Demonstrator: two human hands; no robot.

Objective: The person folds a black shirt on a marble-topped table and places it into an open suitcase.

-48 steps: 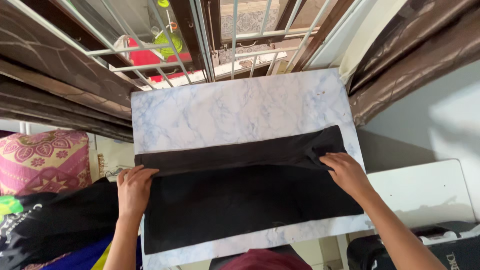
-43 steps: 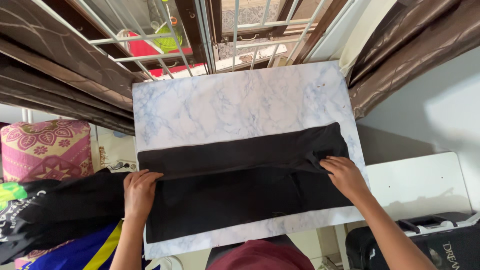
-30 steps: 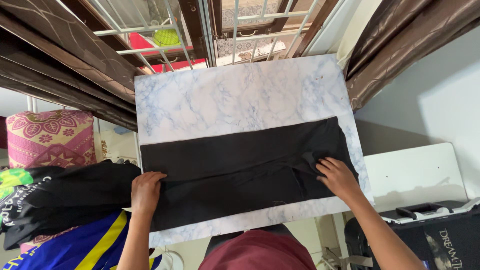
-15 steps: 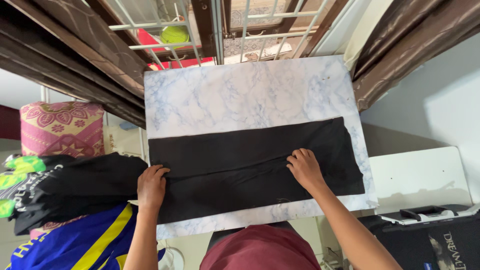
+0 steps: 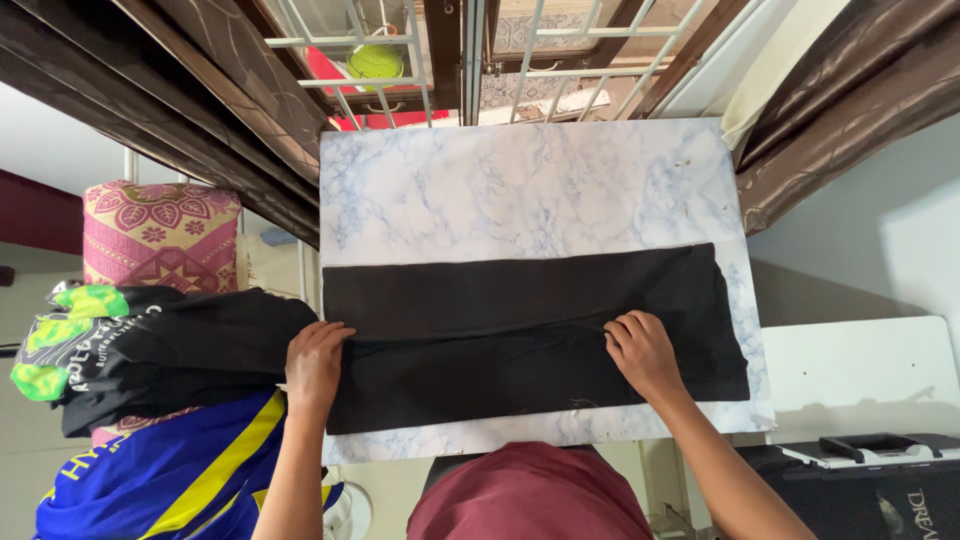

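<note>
A long, folded black cloth garment (image 5: 530,335) is laid flat across the near half of a white marble-patterned tabletop with blue veining (image 5: 520,185), its length running from the table's left edge almost to the right edge. The left hand (image 5: 315,362) is pressed palm down on the garment's left end, at the table's edge, with fingers together and nothing gripped. The right hand (image 5: 640,352) is laid flat on the garment well to the right of centre, fingers slightly spread and pointed along a fold line; nothing is clasped by it either. Just left of the table, a heap of dark clothing with green print (image 5: 150,345) is seen, touching a blue and yellow jersey (image 5: 170,475) below it. A pink patterned cushion (image 5: 160,235) is stood behind that heap. Beyond the table's far edge, a white metal window grille (image 5: 470,50) is framed by brown curtains (image 5: 230,110). A white side surface (image 5: 860,375) is set to the right of the table.
</note>
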